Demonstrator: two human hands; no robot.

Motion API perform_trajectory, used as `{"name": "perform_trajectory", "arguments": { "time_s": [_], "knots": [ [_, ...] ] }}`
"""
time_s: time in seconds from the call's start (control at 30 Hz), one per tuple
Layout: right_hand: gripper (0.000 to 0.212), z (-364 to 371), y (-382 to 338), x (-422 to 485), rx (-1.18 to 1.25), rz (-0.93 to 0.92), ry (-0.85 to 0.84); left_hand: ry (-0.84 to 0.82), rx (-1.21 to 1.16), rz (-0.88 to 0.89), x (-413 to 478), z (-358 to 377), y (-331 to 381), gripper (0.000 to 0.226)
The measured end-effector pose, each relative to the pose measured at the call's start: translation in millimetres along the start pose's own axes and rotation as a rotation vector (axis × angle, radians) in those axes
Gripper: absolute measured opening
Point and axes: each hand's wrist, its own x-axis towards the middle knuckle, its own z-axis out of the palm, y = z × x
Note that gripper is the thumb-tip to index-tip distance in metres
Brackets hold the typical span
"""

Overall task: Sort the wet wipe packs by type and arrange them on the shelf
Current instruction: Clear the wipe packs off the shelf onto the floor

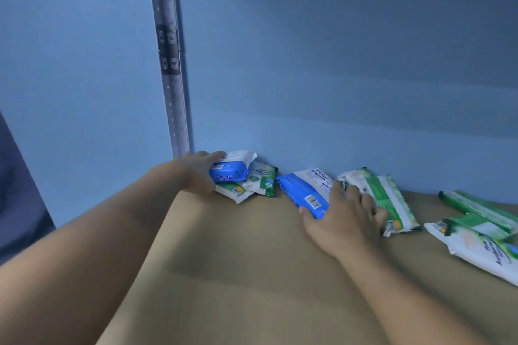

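Wipe packs (476,246) lie mixed, blue and green, on the shelf (252,260) right of the post (171,78). The left hand (197,173) curls round a blue-lid pack (228,173) beside the post; the right hand (344,213), farther off, rests spread open on a blue pack (301,190) and a green pack (392,199). Sorting looks barely begun, and I think the blue ones need bringing together next.

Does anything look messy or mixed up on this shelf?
Yes. In the back corner a blue-lidded pack, gripped by the left hand, sits on small green packs, so the types are mixed. Farther right, other green packs lie crooked and overlapping.
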Motion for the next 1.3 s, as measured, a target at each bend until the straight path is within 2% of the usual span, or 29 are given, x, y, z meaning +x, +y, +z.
{"name": "perform_trajectory", "arguments": {
  "time_s": [0.07,0.13,0.2,0.27,0.33,0.5,0.57,0.63,0.73,0.87,0.97,1.1,1.3],
  "knots": [
    [0.087,-1,0,1,-0.007,-0.022,-0.020,0.047,0.077,-0.023,-6,4,1,0.092],
    [0.087,-3,1,0,-0.007,-0.030,-0.048,0.024,0.099,-0.082,-13,2,0,0.095],
    [0.088,-8,3,-4,-0.003,-0.045,-0.067,-0.025,0.034,-0.131,-25,-2,-2,0.092],
    [0.088,-13,6,-11,-0.018,-0.071,-0.083,-0.045,-0.055,-0.168,-37,-1,-6,0.100],
    [0.086,-21,9,-22,-0.035,-0.085,-0.095,0.011,-0.118,-0.198,-51,7,-6,0.102],
    [0.089,-47,14,-54,0.046,0.014,-0.163,0.257,-0.458,-0.186,-89,20,6,0.071],
    [0.091,-63,15,-65,0.089,0.080,-0.247,0.329,-0.436,-0.236,-109,24,14,0.072],
    [0.085,-77,18,-82,0.117,0.116,-0.329,0.367,-0.321,-0.281,-129,35,20,0.083],
    [0.074,-96,24,-112,0.166,0.144,-0.376,0.325,-0.306,-0.329,-160,44,30,0.089],
    [0.064,-124,33,-155,0.144,0.130,-0.290,0.325,-0.363,-0.259,-206,39,51,0.082],
    [0.066,-151,40,-187,0.168,0.110,-0.239,0.350,-0.476,-0.139,-252,35,72,0.075],
    [0.068,-194,58,-231,0.326,0.137,-0.209,0.328,-0.487,-0.071,-318,32,96,0.075],
    [0.063,-221,97,-311,0.540,0.231,-0.241,0.272,-0.577,-0.071,-406,68,118,0.058]
  ]
}}
